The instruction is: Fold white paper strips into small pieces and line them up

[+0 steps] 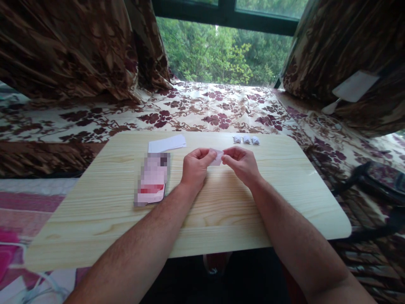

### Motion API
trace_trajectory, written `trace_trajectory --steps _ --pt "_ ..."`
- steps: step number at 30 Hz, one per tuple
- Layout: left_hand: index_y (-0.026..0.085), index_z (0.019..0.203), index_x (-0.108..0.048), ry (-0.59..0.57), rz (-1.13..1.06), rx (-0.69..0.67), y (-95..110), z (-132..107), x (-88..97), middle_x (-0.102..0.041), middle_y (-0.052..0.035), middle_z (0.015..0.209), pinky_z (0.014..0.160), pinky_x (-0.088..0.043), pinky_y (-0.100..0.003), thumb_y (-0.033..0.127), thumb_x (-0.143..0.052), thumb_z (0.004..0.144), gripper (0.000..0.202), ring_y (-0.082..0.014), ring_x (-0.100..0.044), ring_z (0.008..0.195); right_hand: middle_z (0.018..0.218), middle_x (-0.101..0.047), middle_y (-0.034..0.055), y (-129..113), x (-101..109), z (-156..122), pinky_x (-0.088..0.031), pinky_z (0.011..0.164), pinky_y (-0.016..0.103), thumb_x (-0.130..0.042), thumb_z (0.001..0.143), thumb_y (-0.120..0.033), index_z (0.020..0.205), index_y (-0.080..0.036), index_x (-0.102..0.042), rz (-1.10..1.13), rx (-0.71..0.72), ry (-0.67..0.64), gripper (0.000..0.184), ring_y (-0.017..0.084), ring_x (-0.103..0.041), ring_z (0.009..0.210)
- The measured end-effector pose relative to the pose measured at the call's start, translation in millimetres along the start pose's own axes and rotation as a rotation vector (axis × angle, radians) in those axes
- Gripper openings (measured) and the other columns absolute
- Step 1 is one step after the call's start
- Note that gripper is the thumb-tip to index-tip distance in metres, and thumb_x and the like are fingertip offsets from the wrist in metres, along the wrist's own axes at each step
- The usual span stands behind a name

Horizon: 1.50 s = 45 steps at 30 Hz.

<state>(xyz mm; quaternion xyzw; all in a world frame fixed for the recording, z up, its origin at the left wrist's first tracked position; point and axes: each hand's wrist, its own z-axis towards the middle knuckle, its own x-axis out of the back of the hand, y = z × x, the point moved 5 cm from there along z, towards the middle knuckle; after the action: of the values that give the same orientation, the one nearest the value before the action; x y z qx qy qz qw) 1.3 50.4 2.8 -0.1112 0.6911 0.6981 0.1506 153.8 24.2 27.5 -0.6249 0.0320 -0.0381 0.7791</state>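
Between my two hands is a small piece of white paper [215,158], held just above the tabletop. My left hand [196,166] pinches its left side, thumb on top. The fingertips of my right hand [243,164] close on its right edge. Fingers hide part of the paper, so its folds cannot be made out. Beyond my right hand, three small folded white paper pieces [246,139] sit in a row. To the left of my left hand lie several white paper strips [166,143], fanned slightly, above a phone [152,177] whose surface is pixelated.
The light wood-grain table [221,215] has rounded corners. Behind it is a ledge with floral cloth [209,105] under a window. A white lamp-like object [355,86] stands at the right, near a dark chair [379,185]. White cables [47,278] lie at the lower left.
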Motion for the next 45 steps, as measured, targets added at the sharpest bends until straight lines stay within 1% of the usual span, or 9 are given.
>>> trace_trajectory --steps 6,12,17,21,24,27,30,36,45 --pt "0.015 0.088 -0.074 -0.004 0.004 -0.028 2.9 -1.5 -2.9 -0.076 -0.0048 0.082 0.068 -0.054 -0.028 0.039 -0.088 0.062 0.038 -0.0145 -0.067 0.068 0.064 -0.068 0.0004 0.1 -0.8 -1.2 -0.044 0.053 0.025 -0.078 0.071 -0.037 0.071 -0.017 -0.068 -0.051 0.000 0.000 0.023 0.012 -0.058 0.056" --pt "0.015 0.091 -0.075 -0.016 0.079 -0.066 7.4 -4.7 -4.9 -0.077 -0.0057 0.082 0.067 -0.055 -0.029 0.037 -0.086 0.066 0.035 -0.0160 -0.069 0.068 0.061 -0.067 0.0007 -0.7 0.7 -0.8 -0.045 0.053 0.025 -0.075 0.076 -0.040 0.074 -0.017 -0.070 -0.030 -0.014 0.019 0.023 0.012 -0.058 0.055" --pt "0.015 0.093 -0.076 -0.052 0.106 -0.079 9.2 -7.5 -7.7 -0.077 -0.0058 0.082 0.068 -0.055 -0.029 0.037 -0.087 0.066 0.036 -0.0165 -0.069 0.069 0.060 -0.067 0.0001 -2.4 1.9 -1.1 -0.044 0.052 0.024 -0.075 0.074 -0.037 0.073 -0.017 -0.070 -0.043 0.001 0.054 0.021 0.011 -0.056 0.054" --pt "0.015 0.092 -0.075 -0.053 0.103 -0.090 9.0 -6.9 -7.2 -0.076 -0.0052 0.080 0.066 -0.055 -0.028 0.039 -0.087 0.066 0.037 -0.0157 -0.068 0.068 0.063 -0.067 0.0003 -3.2 1.5 -1.1 -0.045 0.054 0.025 -0.076 0.073 -0.033 0.073 -0.017 -0.071 -0.030 0.027 0.056 0.017 0.011 -0.057 0.056" --pt "0.015 0.092 -0.075 -0.047 0.108 -0.086 8.7 -6.2 -6.2 -0.076 -0.0051 0.079 0.066 -0.054 -0.028 0.041 -0.086 0.067 0.038 -0.0154 -0.068 0.067 0.064 -0.068 0.0007 -3.3 0.6 -1.2 -0.047 0.056 0.026 -0.077 0.073 -0.035 0.074 -0.017 -0.071 -0.023 0.026 0.039 0.019 0.012 -0.059 0.058" --pt "0.015 0.092 -0.075 -0.037 0.097 -0.077 8.5 -5.6 -5.5 -0.076 -0.0051 0.080 0.067 -0.054 -0.028 0.041 -0.086 0.066 0.038 -0.0154 -0.068 0.068 0.070 -0.071 0.0012 -2.7 -1.1 -2.0 -0.052 0.060 0.027 -0.079 0.071 -0.039 0.082 -0.019 -0.072 0.015 0.046 0.013 0.024 0.014 -0.063 0.062" --pt "0.016 0.091 -0.075 -0.025 0.072 -0.073 8.0 -4.7 -4.7 -0.076 -0.0048 0.080 0.068 -0.055 -0.029 0.040 -0.087 0.064 0.038 -0.0154 -0.068 0.069 0.075 -0.073 0.0008 -0.7 -0.3 -3.8 -0.055 0.064 0.029 -0.080 0.072 -0.038 0.090 -0.021 -0.072 0.013 0.111 0.043 0.026 0.015 -0.066 0.067" --pt "0.015 0.089 -0.075 -0.012 0.059 -0.063 5.9 -3.1 -3.6 -0.076 -0.0056 0.081 0.069 -0.055 -0.029 0.041 -0.088 0.063 0.039 -0.0159 -0.068 0.070 0.081 -0.074 0.0024 4.4 1.4 -6.9 -0.060 0.076 0.035 -0.075 0.079 -0.034 0.087 -0.023 -0.074 -0.113 0.212 0.083 0.014 0.018 -0.070 0.074" --pt "0.015 0.089 -0.075 -0.014 0.035 -0.041 5.1 -3.2 -3.8 -0.076 -0.0050 0.081 0.069 -0.054 -0.028 0.035 -0.089 0.061 0.037 -0.0151 -0.069 0.069 0.080 -0.075 0.0025 2.0 2.2 -8.0 -0.060 0.076 0.035 -0.076 0.078 -0.033 0.085 -0.022 -0.075 -0.145 0.213 0.097 0.012 0.019 -0.071 0.074"
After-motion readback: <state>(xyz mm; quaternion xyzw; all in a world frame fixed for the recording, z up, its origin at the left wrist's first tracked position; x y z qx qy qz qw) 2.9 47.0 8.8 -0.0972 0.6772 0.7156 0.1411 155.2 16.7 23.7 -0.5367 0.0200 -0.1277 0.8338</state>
